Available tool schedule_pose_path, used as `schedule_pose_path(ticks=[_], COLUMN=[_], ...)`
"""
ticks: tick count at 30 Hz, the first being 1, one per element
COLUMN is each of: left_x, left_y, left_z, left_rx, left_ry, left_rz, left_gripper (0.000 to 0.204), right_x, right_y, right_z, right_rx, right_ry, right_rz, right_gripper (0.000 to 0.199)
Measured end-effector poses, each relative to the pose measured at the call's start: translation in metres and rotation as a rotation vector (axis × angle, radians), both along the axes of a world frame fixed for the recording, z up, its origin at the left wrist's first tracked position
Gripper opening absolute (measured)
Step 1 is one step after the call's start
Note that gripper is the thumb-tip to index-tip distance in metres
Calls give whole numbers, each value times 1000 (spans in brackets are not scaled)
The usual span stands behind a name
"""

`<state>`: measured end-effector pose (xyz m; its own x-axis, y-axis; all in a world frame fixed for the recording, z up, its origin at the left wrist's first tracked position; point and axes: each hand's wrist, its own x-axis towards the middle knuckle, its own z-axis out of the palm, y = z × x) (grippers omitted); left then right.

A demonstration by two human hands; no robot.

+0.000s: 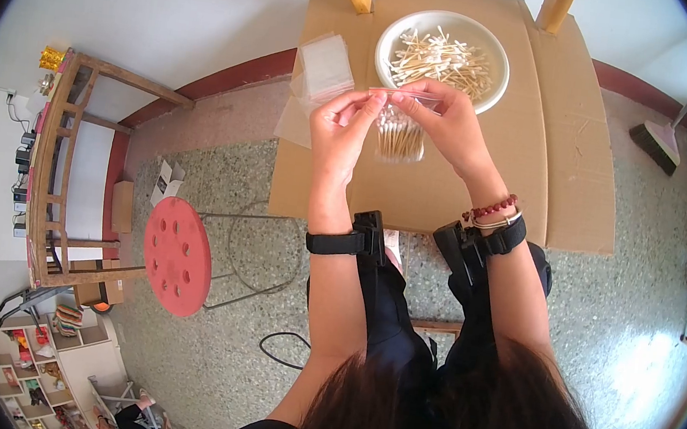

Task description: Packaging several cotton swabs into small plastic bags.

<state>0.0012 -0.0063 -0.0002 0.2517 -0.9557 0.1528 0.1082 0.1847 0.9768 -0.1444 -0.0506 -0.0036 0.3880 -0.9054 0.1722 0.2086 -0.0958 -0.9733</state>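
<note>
My left hand (343, 126) and my right hand (445, 123) meet over the cardboard-covered table, both pinching the top edge of a small clear zip bag (402, 128). A bundle of cotton swabs (400, 145) hangs inside the bag, sticks pointing toward me. Just beyond my hands stands a white bowl (500, 92) heaped with loose cotton swabs (444, 59). Left of the bowl lies a stack of clear empty bags (327, 64), close to my left hand. My fingers partly hide the bag's upper edge.
Cardboard (504, 182) covers the table in front of me. A red round stool (178, 257) stands at the left, near a wooden frame (60, 174). A broom (658, 144) leans at the far right. Part of another person (134, 428) shows at the lower left.
</note>
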Motion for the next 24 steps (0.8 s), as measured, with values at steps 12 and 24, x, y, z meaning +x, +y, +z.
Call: schedule_pose_path(ticks=[12, 24], left_x=[2, 1], left_y=[-1, 1], left_z=[0, 3], left_rx=[68, 41], left_ry=[2, -113], left_rz=[-11, 53], left_gripper=[17, 18], right_x=[0, -1], right_y=[0, 3], right_z=[0, 3], right_rx=[-8, 47], right_ry=[-50, -44], right_rz=[7, 31], right_gripper=[17, 18])
